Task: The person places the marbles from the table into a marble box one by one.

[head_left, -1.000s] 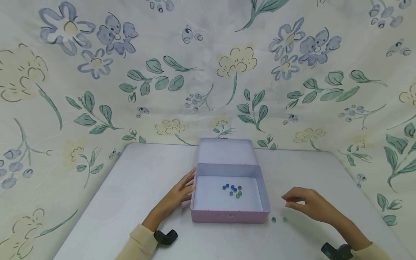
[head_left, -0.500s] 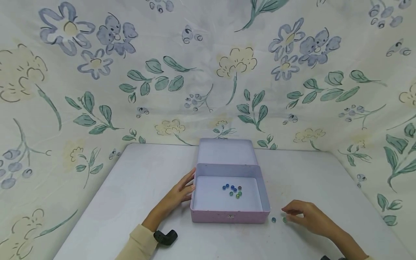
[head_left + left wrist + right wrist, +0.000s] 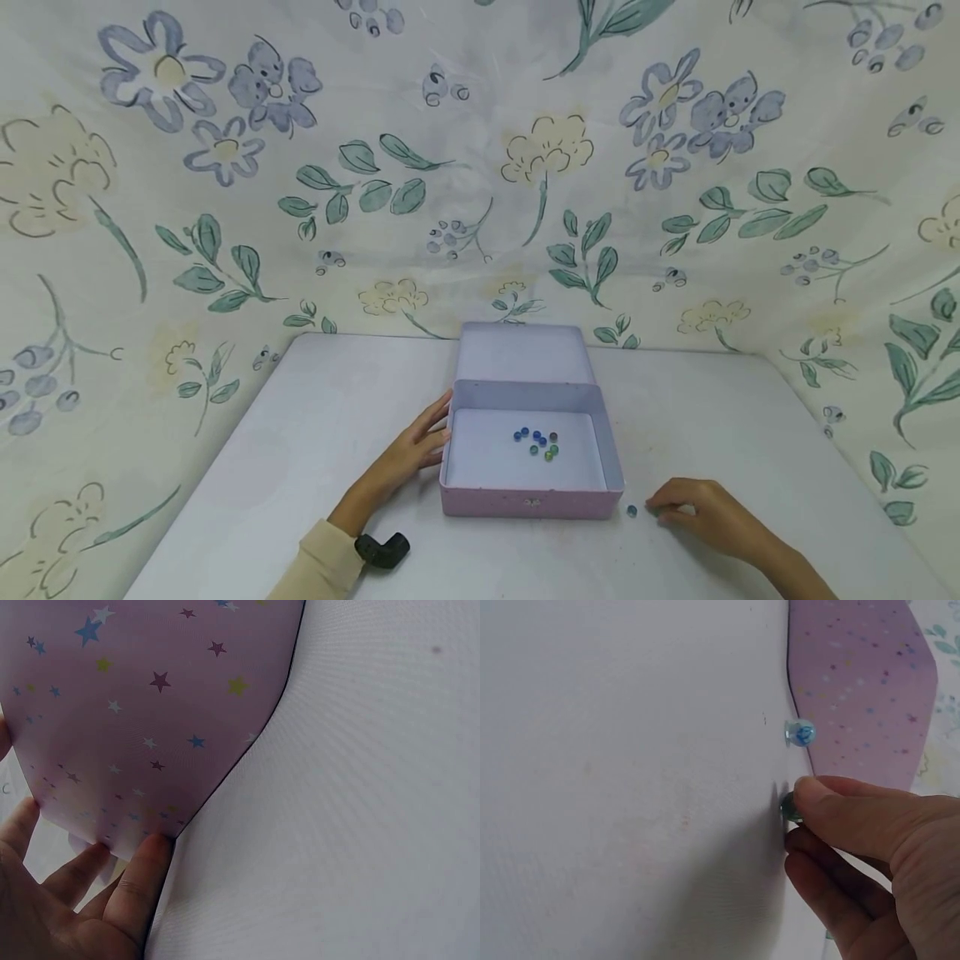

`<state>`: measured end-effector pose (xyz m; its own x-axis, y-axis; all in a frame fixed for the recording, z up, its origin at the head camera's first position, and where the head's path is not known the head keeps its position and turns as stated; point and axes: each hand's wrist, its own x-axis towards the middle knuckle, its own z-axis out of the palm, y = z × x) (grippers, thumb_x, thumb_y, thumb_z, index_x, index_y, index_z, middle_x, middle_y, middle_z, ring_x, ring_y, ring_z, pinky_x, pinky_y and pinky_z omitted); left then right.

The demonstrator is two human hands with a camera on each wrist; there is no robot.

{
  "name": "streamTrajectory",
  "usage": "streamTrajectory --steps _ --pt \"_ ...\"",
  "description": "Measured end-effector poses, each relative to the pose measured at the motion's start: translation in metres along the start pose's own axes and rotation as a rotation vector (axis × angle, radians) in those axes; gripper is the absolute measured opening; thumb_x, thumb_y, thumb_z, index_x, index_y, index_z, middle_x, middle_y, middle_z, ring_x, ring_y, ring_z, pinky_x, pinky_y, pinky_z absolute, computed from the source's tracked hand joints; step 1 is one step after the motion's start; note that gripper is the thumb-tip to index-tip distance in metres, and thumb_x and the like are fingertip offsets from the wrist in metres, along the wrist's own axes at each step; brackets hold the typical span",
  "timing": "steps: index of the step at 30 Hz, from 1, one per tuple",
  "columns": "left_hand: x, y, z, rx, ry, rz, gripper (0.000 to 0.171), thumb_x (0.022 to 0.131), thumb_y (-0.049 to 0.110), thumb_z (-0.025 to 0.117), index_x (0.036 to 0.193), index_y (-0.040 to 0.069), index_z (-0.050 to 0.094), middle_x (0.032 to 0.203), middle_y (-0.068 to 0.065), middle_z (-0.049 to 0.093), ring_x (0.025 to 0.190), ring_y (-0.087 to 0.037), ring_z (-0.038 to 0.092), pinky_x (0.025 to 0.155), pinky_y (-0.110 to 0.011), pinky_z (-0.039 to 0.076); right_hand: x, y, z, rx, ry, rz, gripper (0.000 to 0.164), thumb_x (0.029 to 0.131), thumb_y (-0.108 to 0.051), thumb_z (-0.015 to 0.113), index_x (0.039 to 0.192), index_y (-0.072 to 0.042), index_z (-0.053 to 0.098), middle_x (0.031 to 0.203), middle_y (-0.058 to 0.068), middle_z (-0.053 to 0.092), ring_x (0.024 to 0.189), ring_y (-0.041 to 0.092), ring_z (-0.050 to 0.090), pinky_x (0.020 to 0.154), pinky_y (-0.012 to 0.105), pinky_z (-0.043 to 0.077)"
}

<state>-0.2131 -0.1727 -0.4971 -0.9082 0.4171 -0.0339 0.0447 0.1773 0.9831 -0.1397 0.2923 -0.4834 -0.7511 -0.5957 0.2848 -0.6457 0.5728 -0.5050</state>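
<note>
A pink metal box [image 3: 495, 503] stands with its lid [image 3: 521, 354] swung back; its sides carry printed stars. Several glass marbles, among them a blue marble [image 3: 537, 436] and a green marble [image 3: 554, 450], lie on its pale floor. My left hand [image 3: 397, 458] touches the box's left side with fingers extended, the fingertips [image 3: 156, 844] meeting the starry wall. Beyond the front right corner, my right hand [image 3: 712, 512] pinches a dark green marble [image 3: 790, 808] between thumb and finger, low at the table. A clear marble with a blue swirl [image 3: 802, 733] lies between that hand and the box.
The white table [image 3: 352, 375] runs back to a hanging cloth [image 3: 480, 167] printed with flowers and leaves. A black wrist device [image 3: 382, 551] sits at the left sleeve [image 3: 318, 558].
My right hand has come down and slightly left onto the green marble on the table, and its fingers have closed on it. My left hand stays against the box.
</note>
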Motion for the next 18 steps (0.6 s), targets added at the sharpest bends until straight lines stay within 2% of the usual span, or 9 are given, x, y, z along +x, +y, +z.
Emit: streamTrajectory --steps 6,12,18 --pt "-0.0003 -0.0012 -0.0005 -0.004 -0.001 0.004 0.063 0.106 0.025 0.046 0.16 0.037 0.016 0.168 -0.015 0.014 0.147 -0.047 0.03 0.108 -0.057 0.046 -0.0013 0.0003 0.0023 -0.02 0.011 -0.016 0.025 0.077 0.003 0.078 0.097 -0.012 0.077 0.094 -0.002 0.076 0.089 0.003 0.069 0.073 0.021 0.059" --pt "-0.0004 -0.0003 -0.0009 -0.008 -0.009 0.015 0.064 0.106 0.025 0.046 0.16 0.037 0.015 0.168 -0.015 0.013 0.148 -0.047 0.029 0.108 -0.057 0.046 -0.0005 -0.0014 0.0006 -0.039 0.014 0.0 0.023 0.079 0.001 0.077 0.096 -0.014 0.078 0.094 -0.005 0.076 0.09 0.003 0.069 0.074 0.021 0.059" --pt "0.0001 -0.001 -0.0009 0.001 -0.009 0.017 0.064 0.106 0.025 0.046 0.161 0.036 0.015 0.168 -0.015 0.012 0.148 -0.047 0.027 0.107 -0.057 0.046 0.0 0.0008 0.0 -0.014 0.024 0.005 0.02 0.081 0.0 0.076 0.097 -0.012 0.077 0.094 -0.003 0.076 0.088 -0.001 0.067 0.068 0.019 0.058"
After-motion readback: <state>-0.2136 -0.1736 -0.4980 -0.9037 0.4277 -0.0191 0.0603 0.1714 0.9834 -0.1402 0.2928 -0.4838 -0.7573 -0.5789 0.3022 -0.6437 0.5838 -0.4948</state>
